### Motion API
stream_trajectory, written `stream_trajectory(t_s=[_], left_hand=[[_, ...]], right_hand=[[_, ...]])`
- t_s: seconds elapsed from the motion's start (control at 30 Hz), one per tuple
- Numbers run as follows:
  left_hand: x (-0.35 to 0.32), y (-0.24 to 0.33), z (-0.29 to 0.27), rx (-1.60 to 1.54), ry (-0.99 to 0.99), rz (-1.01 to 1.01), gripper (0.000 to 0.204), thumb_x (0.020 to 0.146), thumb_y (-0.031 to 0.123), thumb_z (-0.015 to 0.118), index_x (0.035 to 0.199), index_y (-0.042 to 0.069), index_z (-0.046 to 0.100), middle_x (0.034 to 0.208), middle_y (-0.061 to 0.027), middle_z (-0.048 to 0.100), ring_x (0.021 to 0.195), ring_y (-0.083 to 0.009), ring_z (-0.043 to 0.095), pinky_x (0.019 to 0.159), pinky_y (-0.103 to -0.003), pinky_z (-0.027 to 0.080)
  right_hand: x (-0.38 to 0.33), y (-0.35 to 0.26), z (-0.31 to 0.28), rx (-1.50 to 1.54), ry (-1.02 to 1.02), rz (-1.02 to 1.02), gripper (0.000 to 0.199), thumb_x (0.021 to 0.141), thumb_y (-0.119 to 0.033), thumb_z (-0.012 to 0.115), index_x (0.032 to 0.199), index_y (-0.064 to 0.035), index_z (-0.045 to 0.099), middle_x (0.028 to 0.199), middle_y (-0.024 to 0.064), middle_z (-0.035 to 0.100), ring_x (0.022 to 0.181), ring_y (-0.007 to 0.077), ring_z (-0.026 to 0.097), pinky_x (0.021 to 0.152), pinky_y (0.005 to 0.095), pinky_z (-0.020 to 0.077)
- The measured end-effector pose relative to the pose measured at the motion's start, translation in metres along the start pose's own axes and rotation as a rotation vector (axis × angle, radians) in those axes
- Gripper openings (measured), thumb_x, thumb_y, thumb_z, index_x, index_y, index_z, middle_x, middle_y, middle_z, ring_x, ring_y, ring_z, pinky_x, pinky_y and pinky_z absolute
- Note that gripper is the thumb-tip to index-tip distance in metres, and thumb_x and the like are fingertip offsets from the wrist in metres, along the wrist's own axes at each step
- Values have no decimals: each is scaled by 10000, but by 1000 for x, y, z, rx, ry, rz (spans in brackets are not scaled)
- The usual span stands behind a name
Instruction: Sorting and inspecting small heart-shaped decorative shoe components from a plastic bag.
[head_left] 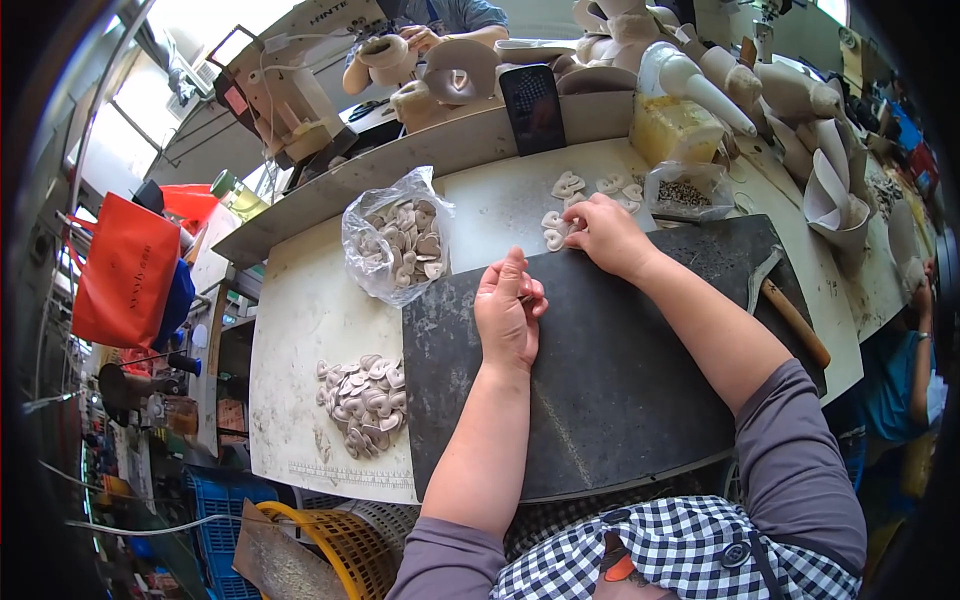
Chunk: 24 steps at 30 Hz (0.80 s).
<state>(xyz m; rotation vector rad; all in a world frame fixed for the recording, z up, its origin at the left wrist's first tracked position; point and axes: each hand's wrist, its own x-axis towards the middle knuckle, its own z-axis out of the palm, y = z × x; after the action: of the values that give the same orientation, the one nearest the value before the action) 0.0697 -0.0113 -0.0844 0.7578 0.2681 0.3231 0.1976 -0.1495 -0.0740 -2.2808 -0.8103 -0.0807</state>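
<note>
A: Right hand [605,232] is reaching past the far edge of the dark mat [600,370], fingers curling down onto the heart pieces [553,236] on the desk [300,310]. Can't tell if it's gripping one yet. Left hand [508,312] is resting on the mat, loosely curled, holding nothing I can see

B: Risks?

A: Hearts are sitting tight together, some touching, so it's likely dragging a neighbour along or grabbing two. The small bag of dark bits [685,190] is lying just beside the wrist, and a wide sweep could be knocking it

B: Room?

A: Mat centre is open. Left of it, the bag of hearts [398,240] and the loose pile [362,402] are taking up the desk. Hammer [790,310] is hanging near the right mat edge, well apart from both hands
</note>
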Motion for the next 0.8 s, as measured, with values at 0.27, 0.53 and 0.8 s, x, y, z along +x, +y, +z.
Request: stream_trajectory(t_s=[0.27, 0.53, 0.8], left_hand=[[-4, -10, 14, 271, 9, 66, 328, 851, 181, 724, 1097, 13, 587, 762, 16, 563, 569, -40, 495, 458, -164, 353], [-6, -14, 9, 223, -83, 148, 376, 818, 211, 762, 1106, 36, 592, 814, 0, 569, 582, -35, 477, 482, -166, 359], [-7, 6, 10, -31, 144, 99, 175, 926, 130, 595, 1081, 66, 544, 832, -33, 604, 706, -120, 620, 496, -212, 493]], right_hand=[[-20, 0, -5, 268, 104, 7, 235, 755, -104, 755, 934, -32, 621, 854, 64, 630, 760, 176, 612, 713, 290, 509], [-37, -35, 6, 868, -95, 113, 124, 896, -100, 640, 969, -2, 624, 827, 61, 659, 716, 95, 603, 659, 245, 504], [15, -14, 4, -338, 36, -239, 278, 765, -249, 712, 1010, -118, 708, 1097, 1, 660, 1191, 244, 465, 1011, 430, 319]])
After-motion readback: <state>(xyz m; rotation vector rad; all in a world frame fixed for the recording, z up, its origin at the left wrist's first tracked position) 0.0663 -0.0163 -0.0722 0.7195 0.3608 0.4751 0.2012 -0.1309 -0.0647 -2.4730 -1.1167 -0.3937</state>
